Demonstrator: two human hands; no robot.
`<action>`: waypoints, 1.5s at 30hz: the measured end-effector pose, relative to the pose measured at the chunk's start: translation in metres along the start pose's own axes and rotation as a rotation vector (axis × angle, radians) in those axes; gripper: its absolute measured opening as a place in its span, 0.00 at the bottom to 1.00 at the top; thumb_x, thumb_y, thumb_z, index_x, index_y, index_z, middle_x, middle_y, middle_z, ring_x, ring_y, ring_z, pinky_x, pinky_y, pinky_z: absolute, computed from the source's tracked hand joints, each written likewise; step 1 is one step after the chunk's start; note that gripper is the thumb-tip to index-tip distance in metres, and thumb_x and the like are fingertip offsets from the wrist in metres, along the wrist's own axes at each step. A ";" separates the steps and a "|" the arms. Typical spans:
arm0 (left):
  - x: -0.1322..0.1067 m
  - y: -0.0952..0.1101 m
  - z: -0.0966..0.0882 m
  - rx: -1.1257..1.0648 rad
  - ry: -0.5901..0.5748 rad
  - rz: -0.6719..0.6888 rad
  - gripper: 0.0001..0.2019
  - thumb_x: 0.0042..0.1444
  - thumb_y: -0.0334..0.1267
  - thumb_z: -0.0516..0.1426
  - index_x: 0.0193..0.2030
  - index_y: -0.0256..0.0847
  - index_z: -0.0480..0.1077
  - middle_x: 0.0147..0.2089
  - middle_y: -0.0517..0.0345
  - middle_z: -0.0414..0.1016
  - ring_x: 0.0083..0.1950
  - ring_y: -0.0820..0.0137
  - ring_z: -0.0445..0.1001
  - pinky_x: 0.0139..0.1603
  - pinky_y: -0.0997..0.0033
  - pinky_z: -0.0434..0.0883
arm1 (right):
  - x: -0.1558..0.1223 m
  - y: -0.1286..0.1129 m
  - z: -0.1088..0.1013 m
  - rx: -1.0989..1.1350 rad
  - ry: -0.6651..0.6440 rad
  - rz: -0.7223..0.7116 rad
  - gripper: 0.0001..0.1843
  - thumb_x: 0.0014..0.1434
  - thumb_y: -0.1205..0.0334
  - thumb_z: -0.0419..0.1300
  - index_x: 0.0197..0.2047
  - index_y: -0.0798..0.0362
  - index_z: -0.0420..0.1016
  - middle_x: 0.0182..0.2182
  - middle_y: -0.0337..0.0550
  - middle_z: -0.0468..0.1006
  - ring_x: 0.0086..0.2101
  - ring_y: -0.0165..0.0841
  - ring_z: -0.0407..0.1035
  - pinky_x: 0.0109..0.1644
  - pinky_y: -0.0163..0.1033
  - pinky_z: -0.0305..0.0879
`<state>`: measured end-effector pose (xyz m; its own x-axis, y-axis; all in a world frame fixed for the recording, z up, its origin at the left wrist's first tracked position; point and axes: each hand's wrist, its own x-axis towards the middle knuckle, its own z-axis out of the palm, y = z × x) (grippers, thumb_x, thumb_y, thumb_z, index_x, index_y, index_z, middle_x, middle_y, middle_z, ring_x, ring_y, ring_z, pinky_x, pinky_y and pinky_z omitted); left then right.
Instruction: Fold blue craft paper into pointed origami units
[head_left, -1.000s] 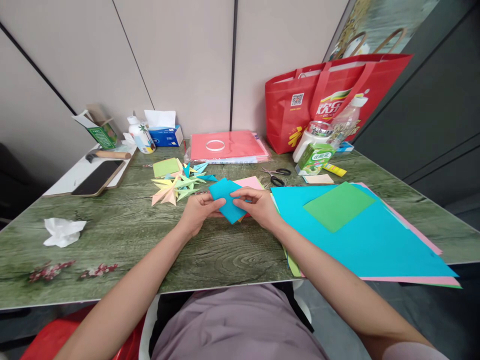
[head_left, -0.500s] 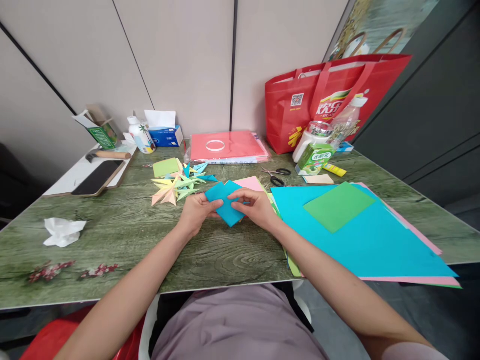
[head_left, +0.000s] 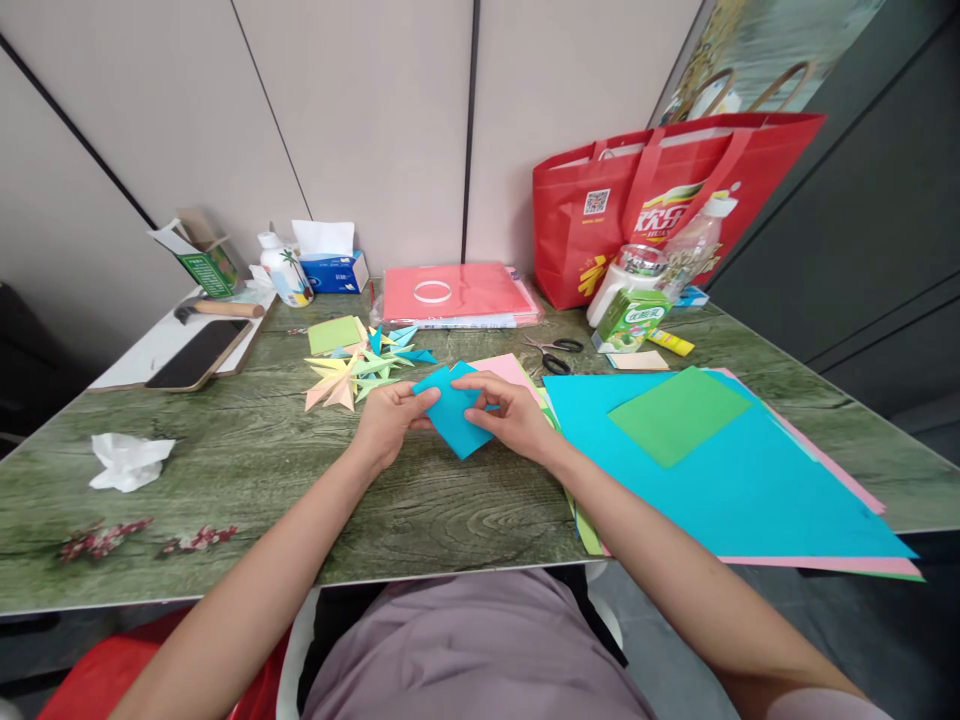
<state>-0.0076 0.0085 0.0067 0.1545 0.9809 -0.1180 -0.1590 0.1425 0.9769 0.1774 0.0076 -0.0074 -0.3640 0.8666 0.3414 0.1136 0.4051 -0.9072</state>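
Observation:
A folded piece of blue paper (head_left: 459,418) is held above the table between my two hands. My left hand (head_left: 391,425) pinches its left corner, thumb on top and fingers behind. At the right side, my right hand (head_left: 510,410) grips it with thumb and index finger, the index fingertip on the upper edge. Behind my right hand lies pink paper (head_left: 504,368). Folded paper cranes (head_left: 356,370) in yellow, green, peach and blue are piled just beyond my left hand. Black-handled scissors (head_left: 556,357) rest past the right hand.
Large blue sheets (head_left: 720,490) with a green square (head_left: 679,412) on top lie at the right. A red bag (head_left: 585,220), a juice carton (head_left: 632,320) and a red paper pack (head_left: 457,293) stand behind. A phone (head_left: 199,357), hammer (head_left: 217,309) and crumpled tissue (head_left: 131,462) are left.
My right index finger has shifted left along the paper's upper edge. My left thumb has moved slightly up and outward toward the left corner.

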 end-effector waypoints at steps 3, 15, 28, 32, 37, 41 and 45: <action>0.000 -0.001 -0.001 0.001 0.016 -0.004 0.18 0.35 0.45 0.67 0.27 0.32 0.72 0.26 0.54 0.76 0.26 0.69 0.74 0.30 0.69 0.72 | 0.000 0.000 0.000 -0.006 -0.003 -0.011 0.19 0.51 0.64 0.59 0.48 0.46 0.71 0.48 0.43 0.67 0.29 0.25 0.63 0.35 0.35 0.65; 0.000 -0.001 0.000 -0.081 0.028 0.029 0.18 0.36 0.48 0.66 0.26 0.33 0.72 0.23 0.57 0.74 0.25 0.71 0.72 0.28 0.71 0.71 | 0.000 0.002 0.000 0.007 -0.020 -0.049 0.19 0.52 0.65 0.58 0.48 0.45 0.71 0.48 0.42 0.67 0.30 0.25 0.63 0.33 0.33 0.64; -0.009 -0.008 0.011 0.028 -0.279 -0.203 0.19 0.43 0.49 0.63 0.31 0.31 0.74 0.30 0.44 0.79 0.33 0.62 0.78 0.35 0.63 0.75 | 0.003 0.010 0.000 0.006 0.161 -0.059 0.20 0.51 0.63 0.60 0.49 0.46 0.71 0.48 0.44 0.67 0.30 0.26 0.64 0.37 0.37 0.66; -0.009 -0.010 0.011 0.008 -0.245 -0.184 0.18 0.41 0.48 0.64 0.30 0.31 0.74 0.28 0.46 0.78 0.31 0.62 0.78 0.35 0.63 0.75 | 0.003 0.011 0.002 0.044 0.181 -0.034 0.19 0.50 0.63 0.60 0.48 0.46 0.71 0.48 0.43 0.68 0.31 0.27 0.65 0.37 0.37 0.66; -0.009 -0.010 0.012 -0.016 -0.237 -0.186 0.18 0.41 0.46 0.64 0.31 0.31 0.74 0.29 0.46 0.79 0.32 0.62 0.78 0.35 0.63 0.75 | 0.003 0.012 0.003 0.072 0.211 -0.002 0.20 0.49 0.62 0.61 0.47 0.48 0.72 0.48 0.44 0.68 0.33 0.28 0.66 0.38 0.37 0.67; -0.011 -0.009 0.014 -0.006 -0.281 -0.234 0.17 0.41 0.44 0.65 0.31 0.31 0.73 0.30 0.44 0.79 0.32 0.62 0.78 0.37 0.62 0.75 | 0.003 0.014 0.003 0.084 0.245 0.009 0.20 0.48 0.61 0.61 0.47 0.48 0.72 0.48 0.44 0.68 0.29 0.25 0.64 0.37 0.36 0.67; -0.011 -0.010 0.016 0.004 -0.250 -0.215 0.15 0.40 0.43 0.65 0.25 0.32 0.70 0.27 0.45 0.79 0.30 0.62 0.78 0.36 0.60 0.75 | 0.004 0.015 0.003 0.093 0.257 0.010 0.21 0.48 0.60 0.61 0.47 0.47 0.72 0.48 0.44 0.68 0.28 0.24 0.63 0.34 0.35 0.66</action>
<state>0.0074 -0.0058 0.0014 0.4190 0.8654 -0.2749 -0.0928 0.3420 0.9351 0.1750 0.0159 -0.0208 -0.1157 0.9208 0.3724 0.0261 0.3776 -0.9256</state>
